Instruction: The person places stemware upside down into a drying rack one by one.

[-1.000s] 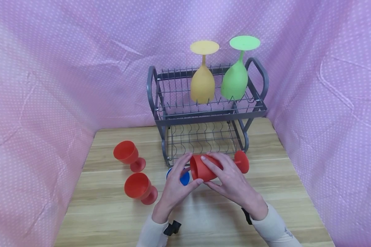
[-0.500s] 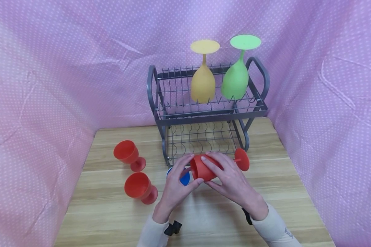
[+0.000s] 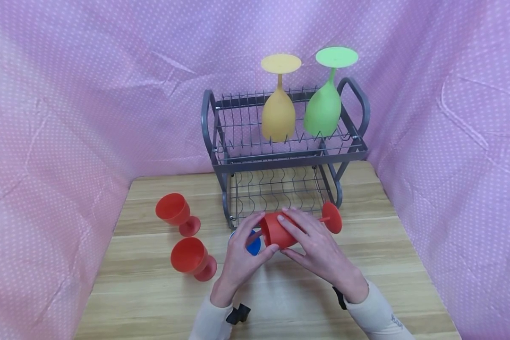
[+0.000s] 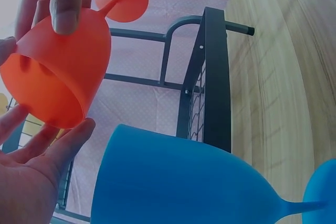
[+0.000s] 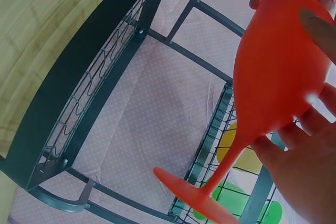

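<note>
Right hand (image 3: 318,245) grips the bowl of a matte red, plastic-looking stemmed goblet (image 3: 277,234); left hand (image 3: 243,250) pinches its rim between fingers and thumb. Goblet is held sideways before the dark metal wire rack (image 3: 289,163). Left wrist view reveals a smooth blue stemmed goblet (image 4: 178,179), foot toward the wooden tabletop (image 4: 273,77); head view shows its bowl only in part

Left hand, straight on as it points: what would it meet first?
The held red goblet comes first, touching the left hand; beyond, perhaps the rack's lower tier, though depth is unclear.
</note>
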`<state>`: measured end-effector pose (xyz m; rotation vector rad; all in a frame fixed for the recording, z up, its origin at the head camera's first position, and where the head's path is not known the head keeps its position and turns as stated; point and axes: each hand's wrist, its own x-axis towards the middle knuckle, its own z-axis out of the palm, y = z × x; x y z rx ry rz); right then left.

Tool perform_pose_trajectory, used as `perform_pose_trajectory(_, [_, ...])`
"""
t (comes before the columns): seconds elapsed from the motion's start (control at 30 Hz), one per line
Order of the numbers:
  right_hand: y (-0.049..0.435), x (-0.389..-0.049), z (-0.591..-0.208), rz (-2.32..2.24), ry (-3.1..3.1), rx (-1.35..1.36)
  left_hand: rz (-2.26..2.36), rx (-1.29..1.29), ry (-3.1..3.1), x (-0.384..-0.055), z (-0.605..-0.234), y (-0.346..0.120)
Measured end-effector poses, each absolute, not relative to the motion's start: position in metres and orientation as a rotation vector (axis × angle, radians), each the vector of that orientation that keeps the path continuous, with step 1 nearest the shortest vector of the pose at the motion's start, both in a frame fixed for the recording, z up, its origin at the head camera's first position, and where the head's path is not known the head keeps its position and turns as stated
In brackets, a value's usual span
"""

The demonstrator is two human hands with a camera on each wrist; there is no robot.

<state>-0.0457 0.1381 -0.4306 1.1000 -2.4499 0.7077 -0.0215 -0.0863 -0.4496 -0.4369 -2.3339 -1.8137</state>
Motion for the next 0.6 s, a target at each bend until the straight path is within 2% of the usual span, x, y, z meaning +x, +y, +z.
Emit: perform_pose_trajectory(0.6, [0.137, -0.04, -0.444, 1.087, -2.107, 0.903, -1.862, -0.23, -2.291, -0.023, -0.458, -0.091])
